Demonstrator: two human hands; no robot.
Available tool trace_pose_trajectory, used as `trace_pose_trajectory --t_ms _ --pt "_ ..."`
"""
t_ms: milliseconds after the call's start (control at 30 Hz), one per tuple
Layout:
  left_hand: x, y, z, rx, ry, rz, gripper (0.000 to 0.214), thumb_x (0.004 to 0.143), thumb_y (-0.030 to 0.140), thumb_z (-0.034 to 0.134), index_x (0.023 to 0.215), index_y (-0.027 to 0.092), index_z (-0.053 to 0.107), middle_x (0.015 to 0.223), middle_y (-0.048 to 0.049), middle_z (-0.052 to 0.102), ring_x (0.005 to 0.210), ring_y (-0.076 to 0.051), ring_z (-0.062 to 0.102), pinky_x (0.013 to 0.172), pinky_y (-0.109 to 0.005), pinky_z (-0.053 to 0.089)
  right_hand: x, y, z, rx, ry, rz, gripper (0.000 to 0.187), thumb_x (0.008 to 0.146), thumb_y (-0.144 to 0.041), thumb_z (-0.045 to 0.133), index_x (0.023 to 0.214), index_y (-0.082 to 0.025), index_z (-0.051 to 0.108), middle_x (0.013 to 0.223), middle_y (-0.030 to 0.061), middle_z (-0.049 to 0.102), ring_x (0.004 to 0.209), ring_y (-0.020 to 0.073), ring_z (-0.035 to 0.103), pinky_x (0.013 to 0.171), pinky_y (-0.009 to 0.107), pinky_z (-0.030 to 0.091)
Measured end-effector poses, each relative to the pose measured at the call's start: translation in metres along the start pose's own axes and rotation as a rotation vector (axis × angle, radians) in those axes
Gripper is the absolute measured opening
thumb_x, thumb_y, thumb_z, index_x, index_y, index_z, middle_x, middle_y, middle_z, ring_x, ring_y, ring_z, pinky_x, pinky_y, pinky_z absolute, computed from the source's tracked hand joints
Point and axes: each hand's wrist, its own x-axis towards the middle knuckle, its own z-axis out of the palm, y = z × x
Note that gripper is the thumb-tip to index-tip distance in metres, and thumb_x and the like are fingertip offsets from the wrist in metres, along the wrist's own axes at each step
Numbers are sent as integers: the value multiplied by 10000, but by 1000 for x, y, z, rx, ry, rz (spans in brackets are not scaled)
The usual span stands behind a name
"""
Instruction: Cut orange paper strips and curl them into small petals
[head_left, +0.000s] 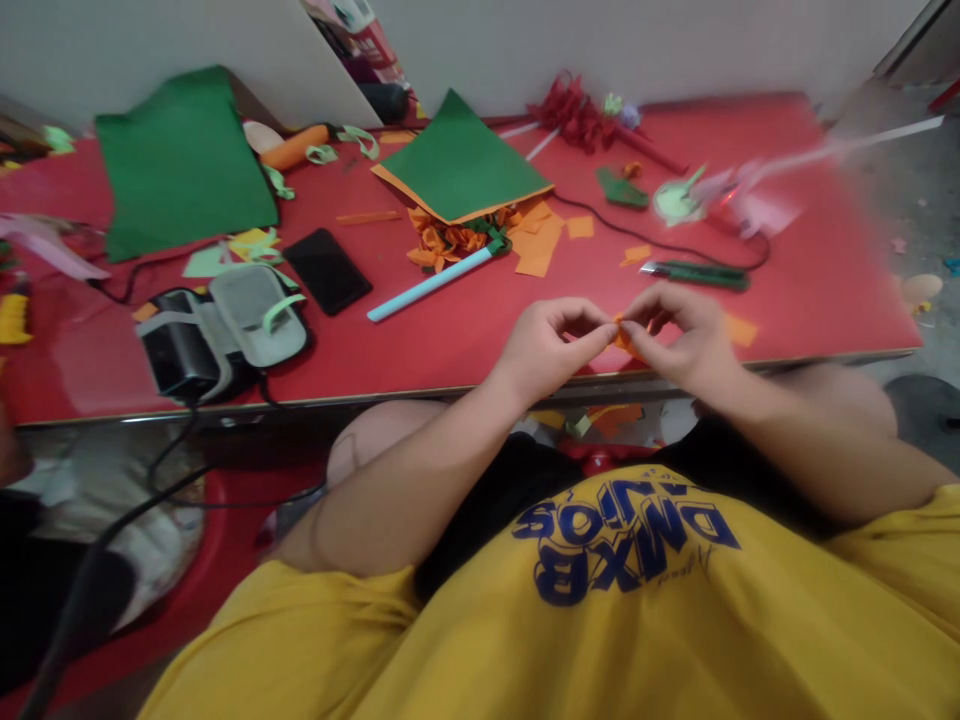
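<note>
A small piece of orange paper (622,337) is pinched between my two hands, just above the table's front edge. My left hand (559,342) grips one side of it with thumb and index finger. On the other side, my right hand (679,333) holds it the same way; the fingertips nearly meet and hide most of the piece. Beyond my hands lie a green utility knife (697,274), a light blue stick (431,285) and several orange paper scraps (538,250). Folded orange paper pieces (435,240) are heaped behind the stick.
A green and orange paper stack (461,160), a green sheet (184,165), a black phone (328,271) and an unzipped case (259,315) lie on the red table (420,355). A pink glue gun (739,205) with a cord sits at the right. Part of another person (67,560) shows at lower left.
</note>
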Motion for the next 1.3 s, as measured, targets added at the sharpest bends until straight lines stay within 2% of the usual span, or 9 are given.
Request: trace_pose_trajectory --t_ms 167,400,500,600,700,800,1033,1200,1300 --pt "1 -5 1 -48 -12 23 242 926 442 912 940 201 889 944 -74 896 840 -182 789 786 -288 636 -1 5 0 -77 22 -171 90 970 -237 798 915 -292 842 863 16 827 765 226 741 725 394 592" --pt "4 -7 0 -65 7 26 268 922 461 944 968 201 901 976 -81 905 890 -193 803 847 -310 642 3 -5 -5 -102 2 -129 104 992 -342 839 894 -328 868 847 20 841 775 250 739 775 431 645" --pt "2 -5 0 -33 13 27 263 924 459 945 965 202 910 972 -80 912 878 -193 806 828 -307 636 5 -4 -7 3 -13 -59 125 994 -377 887 887 -314 883 853 23 855 764 232 758 760 406 642" --pt "-1 -1 0 3 26 37 277 942 475 921 983 201 923 980 -87 923 865 -203 823 778 -303 636 8 3 -6 197 -75 104 252 946 -510 1004 893 -297 882 859 33 867 786 233 808 722 375 654" --pt "-4 4 1 28 25 39 298 950 490 904 1002 198 931 994 -93 930 854 -214 836 735 -299 647 11 9 -6 375 -138 262 477 790 -660 1124 865 -280 845 855 38 871 811 249 845 724 372 701" --pt "-6 8 1 67 35 56 302 953 489 900 1011 195 943 991 -94 933 819 -206 829 701 -287 633 12 9 -6 457 -151 331 560 669 -642 1197 886 -273 836 868 28 878 824 242 860 781 373 737" --pt "-7 8 -1 86 38 70 328 964 515 907 1028 198 965 992 -100 941 891 -233 868 742 -287 652 13 6 -8 426 -171 323 457 782 -619 1140 918 -268 882 908 41 901 867 250 876 856 398 763" --pt "-6 7 -2 62 43 55 387 944 582 930 1026 206 966 1018 -102 948 901 -254 881 756 -311 688 13 7 -7 319 -122 258 344 851 -553 1077 916 -265 903 904 47 898 848 243 848 790 374 742" --pt "-3 6 -3 49 38 67 392 936 600 941 993 213 957 1001 -98 945 930 -255 881 818 -323 693 12 7 -5 275 -96 225 297 880 -517 1048 926 -262 903 907 45 893 833 234 830 744 354 720"
